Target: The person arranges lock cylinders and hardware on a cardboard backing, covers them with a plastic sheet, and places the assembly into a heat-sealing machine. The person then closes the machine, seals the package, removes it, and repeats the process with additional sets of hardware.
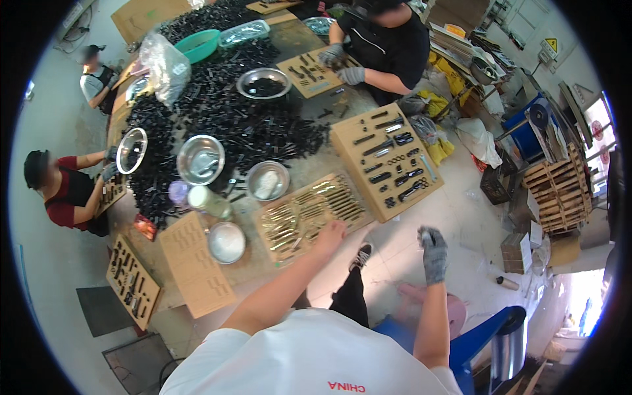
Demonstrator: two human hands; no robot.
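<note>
My left hand [331, 235] is bare and hovers at the near right part of a clear-edged tray [274, 258] of gold-coloured metal bits [282, 226]. Its fingers are pinched together; whatever they may hold is hidden. My right hand [433, 255], in a grey glove, hangs over the floor to the right of the table, fingers curled; I cannot make out what is in it. Beyond it on the table's corner lies a cardboard-coloured board [368, 149] set with black sockets, bits and a wrench [428, 168].
Heaps of black metal parts [224, 118] cover much of the table, with steel bowls [201, 160] and a green basin [199, 46] among them. A gloved person [388, 52] works across the table; two others stand at the left. A wooden pallet [556, 187] leans at right.
</note>
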